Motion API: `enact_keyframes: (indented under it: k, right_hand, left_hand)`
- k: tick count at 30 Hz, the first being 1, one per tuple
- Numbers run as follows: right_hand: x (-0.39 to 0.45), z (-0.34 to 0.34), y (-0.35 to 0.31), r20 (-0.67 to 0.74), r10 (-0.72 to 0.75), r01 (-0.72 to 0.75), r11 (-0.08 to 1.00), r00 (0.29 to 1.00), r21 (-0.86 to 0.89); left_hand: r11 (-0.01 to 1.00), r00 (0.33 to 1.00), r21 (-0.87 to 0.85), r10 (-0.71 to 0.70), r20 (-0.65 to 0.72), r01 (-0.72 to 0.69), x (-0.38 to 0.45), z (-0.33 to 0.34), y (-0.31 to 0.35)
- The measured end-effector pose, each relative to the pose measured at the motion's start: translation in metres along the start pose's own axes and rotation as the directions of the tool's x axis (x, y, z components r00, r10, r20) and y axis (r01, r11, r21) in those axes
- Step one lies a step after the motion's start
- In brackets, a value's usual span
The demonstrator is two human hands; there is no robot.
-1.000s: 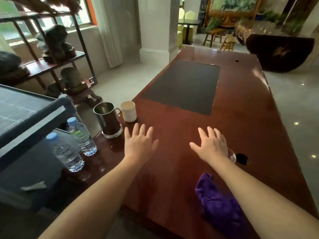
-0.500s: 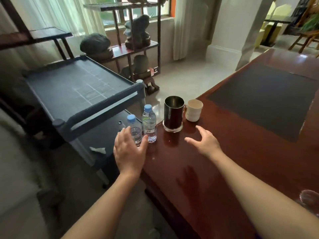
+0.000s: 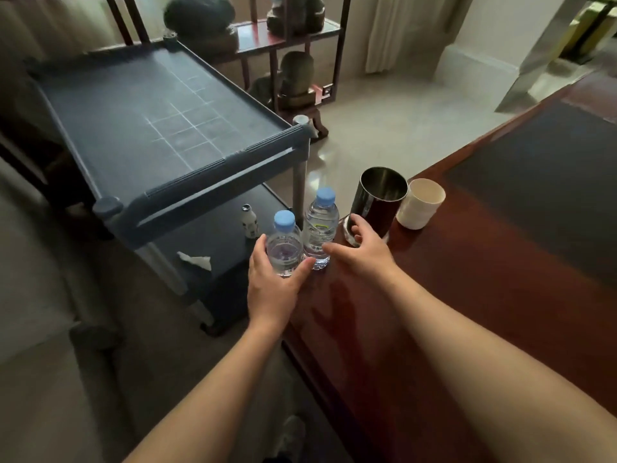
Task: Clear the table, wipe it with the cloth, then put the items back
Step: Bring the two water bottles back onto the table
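Polished reddish-brown wooden table (image 3: pixel 467 312) occupying the right half of the head view, its corner at roughly 9 o'clock of the tabletop. Four items grouped at that corner, none yet cleared.

Left hand (image 3: pixel 272 285) spread in a loose cup around the nearer clear plastic water bottle with a pale blue cap (image 3: pixel 284 248); thumb on the bottle's right side, fingers on its left, apparently touching but not visibly clamped. Right hand (image 3: pixel 359 250) spread, palm down, between the farther clear plastic water bottle with a blue cap and barcode label (image 3: pixel 320 228) at its 10 o'clock and the tall dark polished metal tumbler (image 3: pixel 379 202) at its 12 o'clock; fingertips at the tumbler's base, contact uncertain. Cream cylindrical ceramic cup (image 3: pixel 420 203) just beside the tumbler at 3 o'clock. Cleaning cloth not in view.

Dark blue plastic two-tier utility cart (image 3: pixel 187 182) at 10 o'clock of the bottles, close to the table edge; likely destination.

Risks, as judged:
- Bottles touching or nearly so; lifting the nearer one at a tilt likely to topple its neighbour off the edge.
- Right hand's target ambiguous; a sweep toward the farther bottle could clip the tumbler, tall and narrow-based.
- Tumbler knocked sideways would strike the cup.
- Smooth, possibly damp bottle walls; slack grip invites slipping.
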State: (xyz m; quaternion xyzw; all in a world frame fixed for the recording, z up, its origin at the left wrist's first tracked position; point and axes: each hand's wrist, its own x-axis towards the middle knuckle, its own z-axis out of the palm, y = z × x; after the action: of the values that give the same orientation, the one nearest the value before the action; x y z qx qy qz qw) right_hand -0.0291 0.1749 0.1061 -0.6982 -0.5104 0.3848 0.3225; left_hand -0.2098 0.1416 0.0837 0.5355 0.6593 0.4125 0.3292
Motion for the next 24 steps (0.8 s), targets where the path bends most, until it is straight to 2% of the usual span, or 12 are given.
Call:
enact_keyframes:
  k: [4,8,11,16,24]
  right_hand:
    - [0.019,0.016,-0.003,0.016,-0.021,0.02,0.998,1.0,0.063]
    - [0.035,0.03,-0.01,-0.021,-0.08,0.083,0.975,0.997,0.205]
    - [0.043,0.038,-0.008,-0.047,-0.066,0.077,0.95,0.997,0.304]
    - [0.051,0.053,-0.002,-0.108,-0.054,0.086,0.942,0.993,0.324]
    - [0.055,0.061,0.002,-0.149,-0.038,0.091,0.926,0.988,0.367]
  left_hand:
    - [0.998,1.0,-0.069,0.01,-0.019,-0.011,0.016,0.013,-0.007]
    - [0.996,0.999,-0.079,0.045,-0.02,-0.047,0.032,0.021,-0.014]
    - [0.992,0.997,-0.104,0.063,-0.053,-0.068,0.038,0.027,-0.017]
    - [0.977,0.987,-0.172,0.105,-0.118,-0.124,0.042,0.035,-0.021]
    - [0.964,0.983,-0.223,0.119,-0.138,-0.148,0.045,0.042,-0.025]
